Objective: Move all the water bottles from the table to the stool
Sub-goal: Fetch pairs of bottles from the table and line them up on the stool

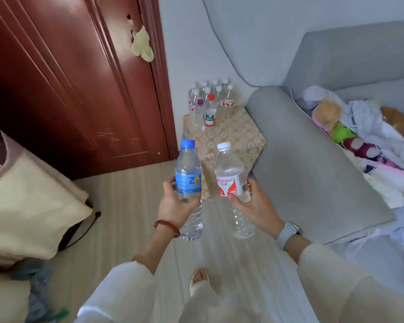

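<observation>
My left hand grips a blue-capped bottle with a blue label around its middle. A white-capped bottle with a red and white label is held the same way by my right hand. Both bottles are upright in the air above the floor, just in front of a stool with a beige floral cover. Several water bottles with white and red caps stand bunched on the stool's far left corner. The table is out of view.
A grey sofa borders the stool on the right, with toys and clothes heaped on its seat. A dark red wooden door stands to the left. Cream bedding lies at the left edge. Pale wood floor runs underfoot.
</observation>
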### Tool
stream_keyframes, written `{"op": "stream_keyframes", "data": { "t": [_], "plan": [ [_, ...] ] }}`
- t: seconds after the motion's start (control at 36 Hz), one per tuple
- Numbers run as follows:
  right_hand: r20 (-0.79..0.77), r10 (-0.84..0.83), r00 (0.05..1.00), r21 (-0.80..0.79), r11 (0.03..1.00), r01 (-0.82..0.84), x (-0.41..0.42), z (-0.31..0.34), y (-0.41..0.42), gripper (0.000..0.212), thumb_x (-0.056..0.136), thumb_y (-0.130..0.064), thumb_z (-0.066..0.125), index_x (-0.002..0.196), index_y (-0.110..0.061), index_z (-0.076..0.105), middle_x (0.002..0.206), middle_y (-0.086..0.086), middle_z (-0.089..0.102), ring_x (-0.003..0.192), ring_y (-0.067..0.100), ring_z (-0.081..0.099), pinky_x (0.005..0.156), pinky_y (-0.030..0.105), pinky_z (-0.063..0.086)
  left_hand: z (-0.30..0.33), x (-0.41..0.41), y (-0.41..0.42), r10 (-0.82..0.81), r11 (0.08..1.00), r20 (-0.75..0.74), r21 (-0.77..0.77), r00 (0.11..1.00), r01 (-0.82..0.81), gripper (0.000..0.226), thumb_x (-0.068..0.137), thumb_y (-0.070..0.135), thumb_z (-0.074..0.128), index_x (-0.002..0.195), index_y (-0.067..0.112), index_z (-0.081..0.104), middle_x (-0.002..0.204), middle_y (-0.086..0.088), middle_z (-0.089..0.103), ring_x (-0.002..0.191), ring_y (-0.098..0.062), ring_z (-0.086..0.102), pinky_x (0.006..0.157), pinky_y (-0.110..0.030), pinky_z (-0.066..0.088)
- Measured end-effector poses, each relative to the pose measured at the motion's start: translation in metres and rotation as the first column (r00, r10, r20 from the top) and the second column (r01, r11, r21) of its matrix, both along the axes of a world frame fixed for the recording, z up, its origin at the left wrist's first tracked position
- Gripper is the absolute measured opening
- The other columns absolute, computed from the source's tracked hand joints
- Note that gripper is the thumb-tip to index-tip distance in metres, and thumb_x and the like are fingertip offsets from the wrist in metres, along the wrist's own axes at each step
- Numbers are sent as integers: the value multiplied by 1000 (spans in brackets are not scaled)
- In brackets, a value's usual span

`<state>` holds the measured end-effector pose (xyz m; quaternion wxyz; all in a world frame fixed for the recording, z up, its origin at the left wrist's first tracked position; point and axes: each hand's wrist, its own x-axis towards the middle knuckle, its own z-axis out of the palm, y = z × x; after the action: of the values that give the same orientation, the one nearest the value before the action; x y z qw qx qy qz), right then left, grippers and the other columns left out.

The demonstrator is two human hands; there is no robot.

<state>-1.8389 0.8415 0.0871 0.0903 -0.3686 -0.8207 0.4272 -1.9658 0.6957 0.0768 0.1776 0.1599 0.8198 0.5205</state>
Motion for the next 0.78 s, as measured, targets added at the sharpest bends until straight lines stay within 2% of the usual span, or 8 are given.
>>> {"op": "stream_keyframes", "data": {
  "t": [0.14, 0.25, 0.31, 0.42, 0.53, 0.61, 0.72, 0.78],
  "plan": [
    [33, -94, 995, -82, 992, 97, -61, 1, 74, 58, 76, -40, 68, 123, -19, 42, 109, -7, 55, 102, 18, 55, 89, 35, 45, -1, -71, 85, -20, 997, 156, 81, 988, 7, 67, 69, 10, 76, 122, 13, 35, 97, 8, 52, 76, 7, 53, 79, -29, 48],
    [27, -135, 990, -142, 980, 138, -101, -11, 138, 50, 76, -37, 70, 116, -23, 43, 111, -3, 59, 98, 17, 57, 82, 31, 45, -13, -117, 153, -84, 985, 250, 165, 965, 44, 62, 69, -7, 72, 117, 9, 38, 88, 11, 54, 75, 1, 54, 60, -7, 47],
    [2, -139, 990, -171, 976, 138, -122, -19, 172, 51, 76, -33, 70, 118, -24, 42, 110, -6, 58, 97, 15, 58, 82, 28, 44, -24, -139, 187, -117, 981, 263, 182, 958, 70, 61, 66, -11, 73, 110, 11, 38, 88, 8, 55, 76, -2, 55, 58, -5, 47],
    [-13, -71, 997, -218, 974, 66, -169, -40, 244, 55, 77, -26, 71, 123, -23, 40, 109, -9, 59, 93, 5, 58, 85, 26, 46, -55, -181, 260, -147, 982, 263, 155, 954, 109, 68, 58, -3, 81, 109, 17, 40, 96, 2, 57, 85, -9, 59, 72, -16, 51],
    [16, -4, 1000, -274, 962, 8, -220, -69, 325, 64, 74, -24, 74, 126, -18, 36, 110, -8, 55, 98, 10, 57, 86, 25, 45, -85, -218, 338, -137, 987, 269, 113, 953, 110, 65, 62, 0, 80, 103, 30, 39, 97, 12, 57, 88, -3, 59, 73, -16, 49],
    [42, 58, 997, -297, 954, -43, -253, -92, 380, 70, 73, -22, 76, 128, -19, 32, 110, -13, 48, 102, 8, 52, 84, 20, 41, -111, -243, 390, -74, 996, 266, 64, 961, 59, 64, 58, 6, 83, 97, 36, 42, 97, 13, 58, 90, -8, 60, 78, -21, 49],
    [87, 72, 994, -252, 966, -48, -295, -133, 442, 66, 72, -18, 76, 120, -24, 33, 112, -7, 48, 101, 11, 49, 78, 18, 38, -150, -274, 449, -12, 1000, 238, 18, 971, 9, 51, 62, 17, 79, 99, 24, 44, 87, 8, 56, 86, -25, 59, 70, -13, 45],
    [87, 81, 993, -255, 965, -56, -313, -155, 463, 66, 71, -17, 76, 115, -30, 29, 114, -5, 47, 102, 12, 49, 71, 12, 39, -167, -284, 470, 31, 999, 190, -37, 981, -25, 59, 64, 13, 79, 111, 18, 44, 94, 4, 58, 86, -20, 57, 69, -14, 44]
  ]
}}
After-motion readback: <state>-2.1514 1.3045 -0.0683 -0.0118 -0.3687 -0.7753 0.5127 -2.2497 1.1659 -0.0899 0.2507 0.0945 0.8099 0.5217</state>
